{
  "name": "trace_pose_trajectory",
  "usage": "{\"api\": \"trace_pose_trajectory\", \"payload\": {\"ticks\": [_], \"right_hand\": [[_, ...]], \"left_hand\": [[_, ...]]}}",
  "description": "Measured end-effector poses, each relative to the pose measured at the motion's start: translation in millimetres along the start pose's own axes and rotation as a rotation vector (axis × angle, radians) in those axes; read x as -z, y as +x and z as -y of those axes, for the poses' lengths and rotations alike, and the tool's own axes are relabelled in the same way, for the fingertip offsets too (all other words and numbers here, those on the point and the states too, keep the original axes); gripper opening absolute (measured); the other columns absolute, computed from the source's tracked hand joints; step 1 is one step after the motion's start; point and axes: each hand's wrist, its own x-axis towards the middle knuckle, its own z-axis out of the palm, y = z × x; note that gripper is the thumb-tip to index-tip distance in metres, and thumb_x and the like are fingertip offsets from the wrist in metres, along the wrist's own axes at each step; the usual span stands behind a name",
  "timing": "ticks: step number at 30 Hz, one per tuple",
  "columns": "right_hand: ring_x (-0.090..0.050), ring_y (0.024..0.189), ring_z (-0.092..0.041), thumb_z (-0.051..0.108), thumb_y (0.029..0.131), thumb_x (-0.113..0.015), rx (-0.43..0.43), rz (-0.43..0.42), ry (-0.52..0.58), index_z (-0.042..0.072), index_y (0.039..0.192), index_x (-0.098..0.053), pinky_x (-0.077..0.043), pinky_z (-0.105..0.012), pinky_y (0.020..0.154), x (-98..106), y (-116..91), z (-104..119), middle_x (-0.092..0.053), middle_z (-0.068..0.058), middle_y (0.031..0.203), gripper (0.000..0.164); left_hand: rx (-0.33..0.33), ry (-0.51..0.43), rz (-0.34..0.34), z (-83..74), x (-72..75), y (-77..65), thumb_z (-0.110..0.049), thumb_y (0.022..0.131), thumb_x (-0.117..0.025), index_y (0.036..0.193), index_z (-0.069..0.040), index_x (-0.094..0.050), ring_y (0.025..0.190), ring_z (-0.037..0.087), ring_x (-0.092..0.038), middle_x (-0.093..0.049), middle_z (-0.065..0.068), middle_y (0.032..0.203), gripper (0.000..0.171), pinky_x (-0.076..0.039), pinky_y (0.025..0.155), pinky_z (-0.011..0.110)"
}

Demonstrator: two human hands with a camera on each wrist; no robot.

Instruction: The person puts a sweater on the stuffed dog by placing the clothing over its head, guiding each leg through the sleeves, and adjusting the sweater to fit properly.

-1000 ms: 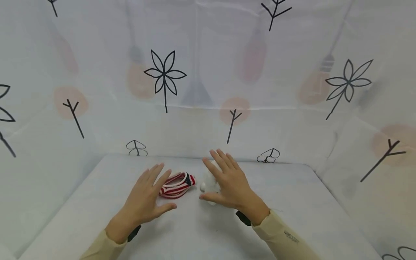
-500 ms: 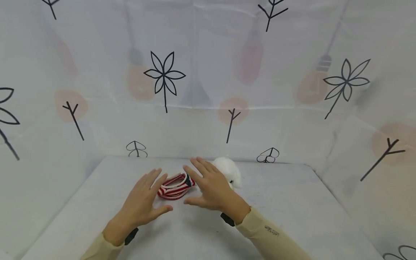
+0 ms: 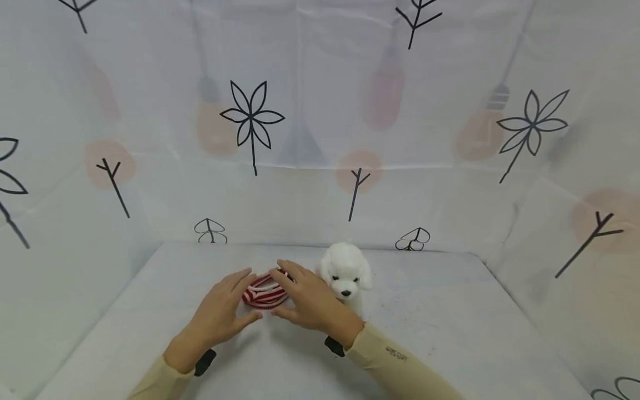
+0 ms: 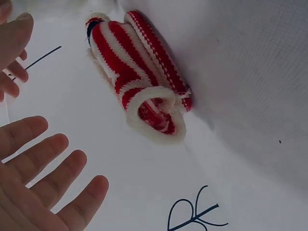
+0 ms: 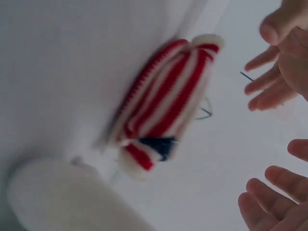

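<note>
A small red-and-white striped knitted sweater (image 3: 265, 298) with a navy patch (image 5: 161, 145) lies between my two hands on the white table. My left hand (image 3: 216, 311) is held at its left side, fingers straight and spread, thumb apart. From the right, my right hand (image 3: 315, 300) reaches over the sweater's right end in the head view, fingers loosely extended. Both wrist views show a gap between the fingers (image 4: 79, 197) and the knit. A thick cream-coloured cuff (image 4: 156, 137) opens at one end of the sweater. Behind my right hand sits a white plush dog (image 3: 345, 266), its lower body partly hidden.
White cloth with black plant drawings (image 3: 252, 114) hangs behind the table (image 3: 425, 311) and along both sides. The plush dog (image 5: 62, 197) stands close to my right wrist.
My right hand has moved left, away from in front of the plush dog to the sweater, uncovering the dog's face. My left hand has shifted only slightly. The sweater stays in place.
</note>
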Motion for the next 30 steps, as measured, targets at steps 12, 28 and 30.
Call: {"api": "trace_pose_trajectory", "payload": {"ticks": [12, 28, 30], "right_hand": [[-0.049, 0.116, -0.017, 0.041, 0.086, -0.069, -0.021, 0.057, 0.060, 0.013, 0.139, -0.047, -0.042, -0.035, 0.096, -36.5, 1.7, -15.7, -0.050, -0.004, 0.139, 0.064], [-0.056, 0.109, -0.012, 0.026, 0.090, -0.068, -0.130, 0.253, 0.156, 0.020, 0.122, -0.064, -0.046, -0.027, 0.089, -61.0, 20.1, -19.5, -0.061, 0.005, 0.120, 0.033], [-0.058, 0.103, -0.010, 0.024, 0.090, -0.067, -0.143, 0.230, 0.158, 0.020, 0.117, -0.066, -0.048, -0.025, 0.083, -62.8, 20.2, -20.3, -0.062, 0.006, 0.114, 0.027]], "left_hand": [[0.094, -0.111, 0.075, 7.3, -13.2, 2.7, -0.028, 0.077, -0.081, 0.137, -0.010, -0.049, 0.089, 0.021, -0.065, -0.055, 0.006, 0.130, 0.070, -0.054, 0.071, 0.039], [0.163, -0.079, 0.175, 14.0, -28.5, 14.7, -0.015, 0.086, -0.070, 0.116, -0.008, -0.065, 0.074, 0.012, -0.055, -0.060, 0.001, 0.096, 0.031, -0.048, 0.063, 0.032], [0.162, -0.083, 0.173, 14.4, -29.4, 15.6, -0.012, 0.086, -0.069, 0.110, -0.008, -0.067, 0.069, 0.010, -0.049, -0.057, -0.001, 0.091, 0.024, -0.044, 0.059, 0.031]]}}
